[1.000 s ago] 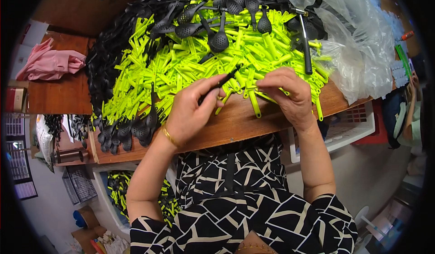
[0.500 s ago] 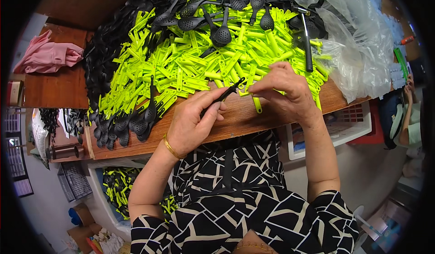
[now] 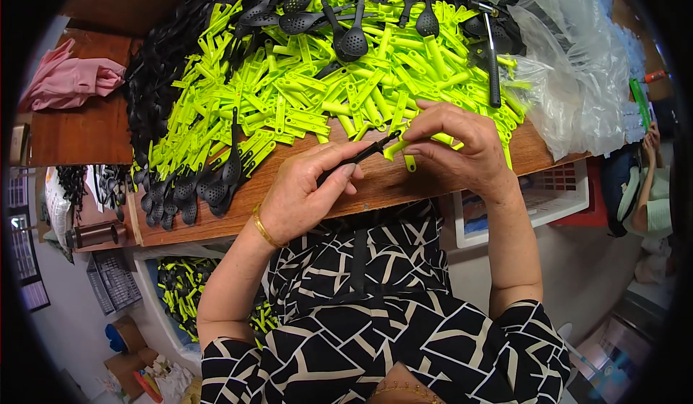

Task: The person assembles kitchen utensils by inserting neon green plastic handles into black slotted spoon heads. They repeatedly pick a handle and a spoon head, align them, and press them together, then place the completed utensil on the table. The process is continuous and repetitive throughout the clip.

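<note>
My left hand [image 3: 302,186] is closed round a black spoon [image 3: 369,151]; only its thin shaft shows, pointing up to the right, and the bowl is hidden in the palm. Between thumb and fingertips, my right hand [image 3: 468,148] pinches a lime-green handle [image 3: 394,151], most of it covered by the fingers. The handle's visible end is at the tip of the black shaft; whether they are joined I cannot tell. Just beyond both hands lies a big heap of loose lime-green handles [image 3: 296,90]. Several black perforated spoons [image 3: 354,42] rest on the heap.
Black spoons [image 3: 189,186] cluster at the left front of the wooden table [image 3: 289,177]. A hammer [image 3: 494,65] lies at the right, beside clear plastic sheeting [image 3: 570,79]. White crate [image 3: 534,202] sits below the right edge; a bin of green-and-black pieces [image 3: 184,288] stands lower left. Another person's hand [image 3: 650,141] shows far right.
The black shaft's tip and the green handle have come together between my hands. My right fingers have closed in slightly, and the whole view has shifted a little.
</note>
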